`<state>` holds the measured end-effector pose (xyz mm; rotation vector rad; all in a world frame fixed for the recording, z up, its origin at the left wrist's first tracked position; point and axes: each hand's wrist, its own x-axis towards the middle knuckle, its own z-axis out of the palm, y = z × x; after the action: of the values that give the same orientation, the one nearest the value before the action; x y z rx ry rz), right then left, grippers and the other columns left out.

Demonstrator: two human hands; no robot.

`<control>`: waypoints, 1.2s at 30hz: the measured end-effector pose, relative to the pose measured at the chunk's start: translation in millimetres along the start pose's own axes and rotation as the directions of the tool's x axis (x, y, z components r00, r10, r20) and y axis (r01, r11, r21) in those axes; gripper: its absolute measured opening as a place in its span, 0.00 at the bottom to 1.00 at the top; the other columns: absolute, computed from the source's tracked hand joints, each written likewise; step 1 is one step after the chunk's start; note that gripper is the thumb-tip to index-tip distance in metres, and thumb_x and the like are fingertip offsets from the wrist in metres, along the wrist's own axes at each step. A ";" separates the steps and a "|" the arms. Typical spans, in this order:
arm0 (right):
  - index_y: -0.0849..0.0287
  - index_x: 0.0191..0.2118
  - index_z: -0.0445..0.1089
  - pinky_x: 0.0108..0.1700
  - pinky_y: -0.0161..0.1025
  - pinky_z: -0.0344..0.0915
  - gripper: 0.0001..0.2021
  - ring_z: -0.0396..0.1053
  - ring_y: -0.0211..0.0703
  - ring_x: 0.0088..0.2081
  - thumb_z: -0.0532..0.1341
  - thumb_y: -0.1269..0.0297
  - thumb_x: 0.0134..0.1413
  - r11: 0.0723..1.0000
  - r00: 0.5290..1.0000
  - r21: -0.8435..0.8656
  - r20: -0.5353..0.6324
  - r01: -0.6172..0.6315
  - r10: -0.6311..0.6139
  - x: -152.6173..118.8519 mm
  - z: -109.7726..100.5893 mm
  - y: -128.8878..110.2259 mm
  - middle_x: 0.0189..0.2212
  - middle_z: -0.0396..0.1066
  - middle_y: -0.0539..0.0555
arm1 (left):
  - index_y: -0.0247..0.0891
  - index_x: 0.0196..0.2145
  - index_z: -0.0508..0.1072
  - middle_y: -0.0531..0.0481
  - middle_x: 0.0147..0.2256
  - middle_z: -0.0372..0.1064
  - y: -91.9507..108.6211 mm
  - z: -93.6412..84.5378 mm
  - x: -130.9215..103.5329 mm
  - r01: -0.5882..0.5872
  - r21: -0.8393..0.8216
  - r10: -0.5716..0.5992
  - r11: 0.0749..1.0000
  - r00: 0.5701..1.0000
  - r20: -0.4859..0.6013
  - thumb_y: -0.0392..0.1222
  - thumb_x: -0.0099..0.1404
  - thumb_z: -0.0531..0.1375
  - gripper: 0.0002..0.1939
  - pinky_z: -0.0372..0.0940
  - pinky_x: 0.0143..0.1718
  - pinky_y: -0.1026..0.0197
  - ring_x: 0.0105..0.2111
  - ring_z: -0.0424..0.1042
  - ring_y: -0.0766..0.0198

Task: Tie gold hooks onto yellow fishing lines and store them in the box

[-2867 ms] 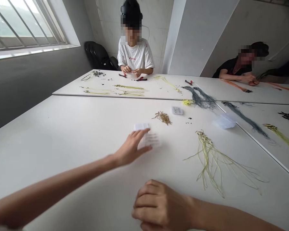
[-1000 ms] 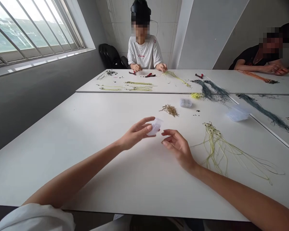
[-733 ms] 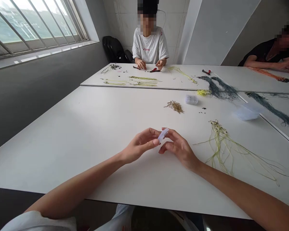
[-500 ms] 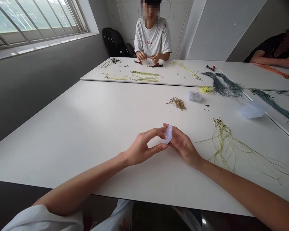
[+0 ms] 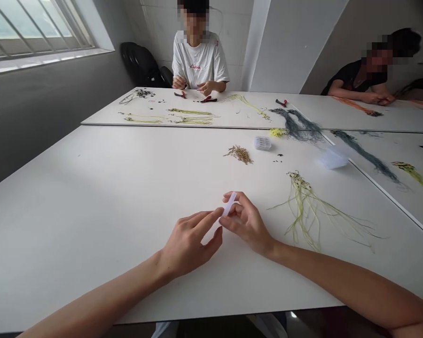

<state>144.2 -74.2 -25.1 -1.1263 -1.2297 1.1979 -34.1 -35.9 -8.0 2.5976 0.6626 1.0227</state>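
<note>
Hands (image 5: 189, 241) angle inward, right (image 5: 249, 226) apparently pinching a box (image 5: 230, 203).

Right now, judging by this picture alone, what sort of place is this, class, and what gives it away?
Probably a hand-assembly workroom: a white table bears a bundle of yellow-green cords and a pile of small golden pieces, and red-and-black pliers lie before a co-worker.
</note>
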 end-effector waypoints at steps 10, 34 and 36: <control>0.53 0.47 0.59 0.46 0.44 0.65 0.25 0.65 0.42 0.39 0.69 0.55 0.45 0.991 0.998 -0.120 -0.019 0.058 -0.061 1.7 0.5 -3.3 0.33 0.63 0.48 | 0.39 0.53 0.63 0.51 0.34 0.73 0.9 2.1 7.7 -0.010 0.099 0.012 0.995 1.000 -0.018 0.28 0.60 0.57 0.23 0.66 0.23 0.67 0.25 0.71 0.69; 0.52 0.56 0.57 0.37 0.38 0.65 0.33 0.60 0.37 0.31 0.69 0.57 0.45 0.947 0.997 -0.310 0.035 0.080 -0.073 6.8 -2.2 0.1 0.40 0.64 0.51 | 0.42 0.56 0.61 0.51 0.40 0.72 -14.4 -11.0 9.9 -0.089 0.040 0.080 0.995 0.978 0.191 0.27 0.60 0.55 0.27 0.63 0.26 0.66 0.26 0.67 0.70; 0.51 0.57 0.55 0.35 0.37 0.65 0.34 0.59 0.35 0.29 0.69 0.57 0.45 0.949 0.996 -0.306 0.068 0.080 -0.062 7.4 -2.8 -0.7 0.41 0.64 0.51 | 0.42 0.57 0.60 0.50 0.41 0.73 -16.6 -16.6 11.0 -0.086 0.022 0.078 0.996 0.966 0.247 0.28 0.60 0.55 0.28 0.64 0.26 0.66 0.26 0.68 0.69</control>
<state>146.9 -66.8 -24.0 -1.2685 -1.5279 1.0116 -43.8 -14.7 3.5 2.7384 0.5175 0.6976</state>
